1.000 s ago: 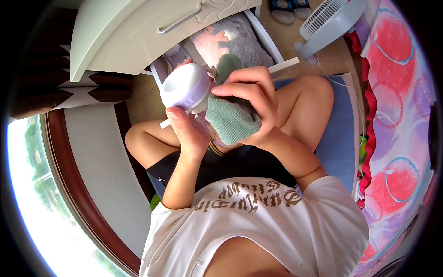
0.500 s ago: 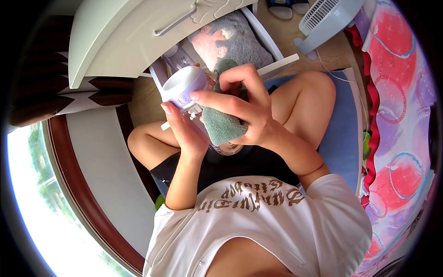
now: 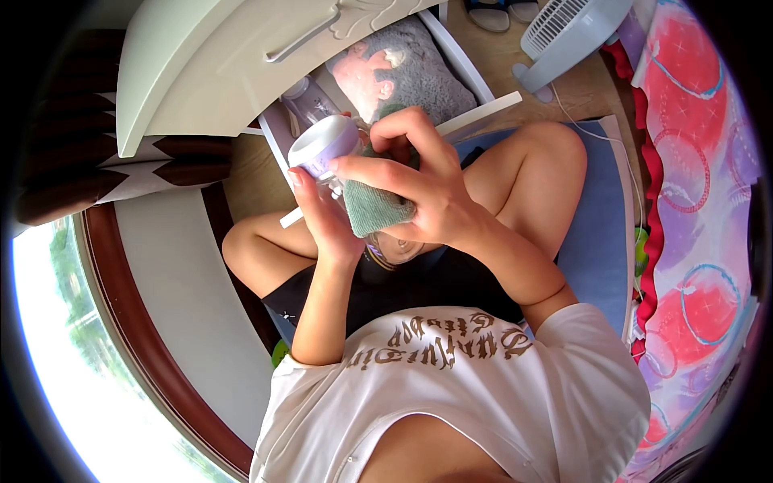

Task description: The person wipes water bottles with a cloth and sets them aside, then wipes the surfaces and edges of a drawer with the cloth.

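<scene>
Looks like a home. Has a curtain (image 3: 121, 173), fan (image 3: 568, 44), slippers (image 3: 489, 18), and a cushion (image 3: 427, 72) in an open drawer (image 3: 487, 111).

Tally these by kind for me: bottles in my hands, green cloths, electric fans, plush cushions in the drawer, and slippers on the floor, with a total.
Held bottles: 1
Green cloths: 1
Electric fans: 1
Plush cushions: 1
Slippers: 2
Total: 6

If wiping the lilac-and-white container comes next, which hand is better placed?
Probably the right: the right hand already has the green cloth bunched close beside the container, while the left hand is occupied gripping the container's other side.
</scene>
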Tool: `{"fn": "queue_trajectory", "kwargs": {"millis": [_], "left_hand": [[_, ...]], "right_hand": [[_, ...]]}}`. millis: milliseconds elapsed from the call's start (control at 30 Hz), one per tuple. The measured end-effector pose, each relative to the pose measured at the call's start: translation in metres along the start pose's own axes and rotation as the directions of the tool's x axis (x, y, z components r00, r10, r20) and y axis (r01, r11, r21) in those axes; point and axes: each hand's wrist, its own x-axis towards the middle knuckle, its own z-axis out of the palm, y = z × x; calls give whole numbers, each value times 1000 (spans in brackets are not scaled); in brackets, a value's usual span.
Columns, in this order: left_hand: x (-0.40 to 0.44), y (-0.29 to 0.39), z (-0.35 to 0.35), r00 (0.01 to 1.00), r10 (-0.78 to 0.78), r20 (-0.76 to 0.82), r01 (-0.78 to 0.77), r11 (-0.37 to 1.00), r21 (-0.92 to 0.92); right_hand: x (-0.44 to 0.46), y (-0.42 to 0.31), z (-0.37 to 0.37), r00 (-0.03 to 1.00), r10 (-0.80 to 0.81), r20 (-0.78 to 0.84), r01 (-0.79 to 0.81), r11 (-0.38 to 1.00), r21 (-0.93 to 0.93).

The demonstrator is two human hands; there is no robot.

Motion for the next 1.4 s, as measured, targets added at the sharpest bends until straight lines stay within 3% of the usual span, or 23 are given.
{"fn": "queue_trajectory", "kwargs": {"millis": [100, 333, 467, 567, 833, 1400], "left_hand": [[3, -3, -7, 1000, -11, 2, 11, 1000, -5], [12, -6, -16, 1000, 2, 13, -2, 1000, 10], [14, -9, -20, 999, -29, 35, 30, 999, -35], [17, -14, -23, 999, -37, -36, 37, 999, 18], [23, -19, -34, 991, -101, -88, 95, 993, -72], [22, -20, -33, 995, -78, -63, 77, 997, -20]], "right_hand": [[-1, -3, 2, 996, 82, 33, -83, 996, 16], [-3, 6, 10, 999, 33, 32, -33, 999, 13], [-3, 7, 13, 994, 84, 66, -85, 996, 18], [-5, 12, 16, 994, 84, 69, -85, 996, 21], [-6, 13, 20, 986, 125, 106, -126, 992, 4], [-2, 9, 22, 987, 142, 72, -143, 990, 5]]}}
